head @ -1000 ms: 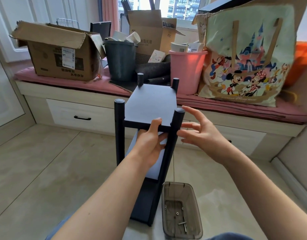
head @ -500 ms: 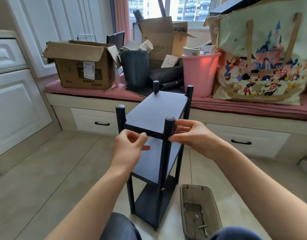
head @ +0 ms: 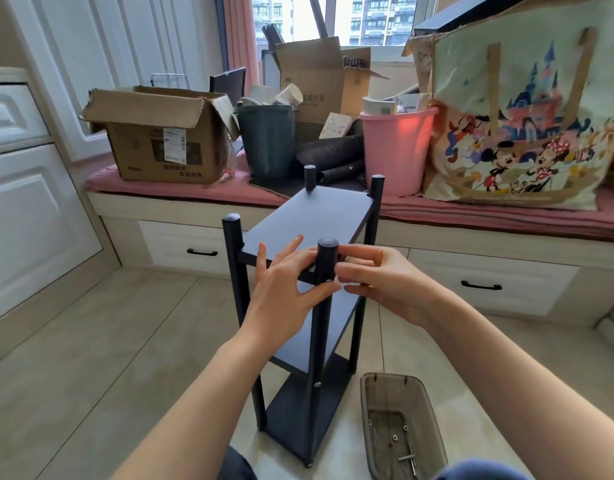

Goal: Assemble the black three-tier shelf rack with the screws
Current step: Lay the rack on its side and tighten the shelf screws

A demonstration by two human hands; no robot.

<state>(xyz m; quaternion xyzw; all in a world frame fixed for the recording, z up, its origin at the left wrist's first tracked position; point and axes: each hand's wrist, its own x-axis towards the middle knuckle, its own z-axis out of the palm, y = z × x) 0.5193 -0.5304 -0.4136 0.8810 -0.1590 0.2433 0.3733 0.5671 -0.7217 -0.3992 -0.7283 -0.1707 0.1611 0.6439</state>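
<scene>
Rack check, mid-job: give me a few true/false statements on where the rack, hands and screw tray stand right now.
1. The rack stands upright on the floor. True.
2. Both hands are at the near right post. True: left hand and right hand meet there, at top-shelf level.
3. The tray sits on the top shelf. False: it is on the floor, right of the rack.
4. The tray holds nothing. False: small hardware lies in it.
5. A pink bucket stands behind the rack. True.
</scene>
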